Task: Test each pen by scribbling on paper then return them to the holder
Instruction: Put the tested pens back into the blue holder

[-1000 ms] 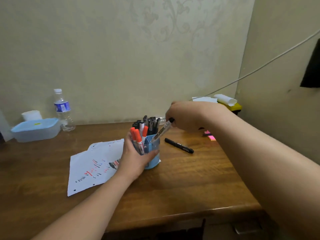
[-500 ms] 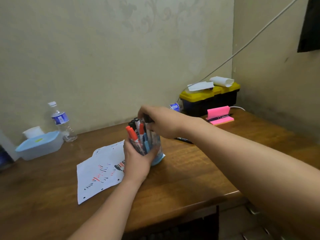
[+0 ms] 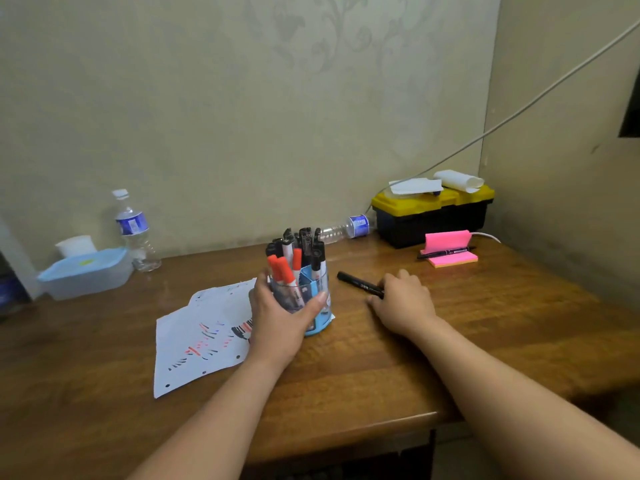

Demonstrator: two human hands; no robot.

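A clear and blue pen holder (image 3: 313,287) stands mid-desk, filled with several red-capped and black-capped markers (image 3: 294,258). My left hand (image 3: 280,320) wraps around the holder from the near side. A black pen (image 3: 358,281) lies on the wood just right of the holder. My right hand (image 3: 403,303) rests over that pen's near end, fingers curled on it. A white sheet of paper (image 3: 194,344) with red, black and blue scribbles lies left of the holder, partly under my left hand.
The wooden desk (image 3: 381,375) meets a wall corner at the right. A blue-lidded tub (image 3: 86,271) and an upright water bottle (image 3: 133,230) stand back left. A lying bottle (image 3: 346,228), a yellow-black toolbox (image 3: 433,213) and pink sticky notes (image 3: 450,249) with a pen sit back right.
My right hand put a marker into the holder, then moved right and down onto the black pen lying on the desk. My left hand stayed on the holder.
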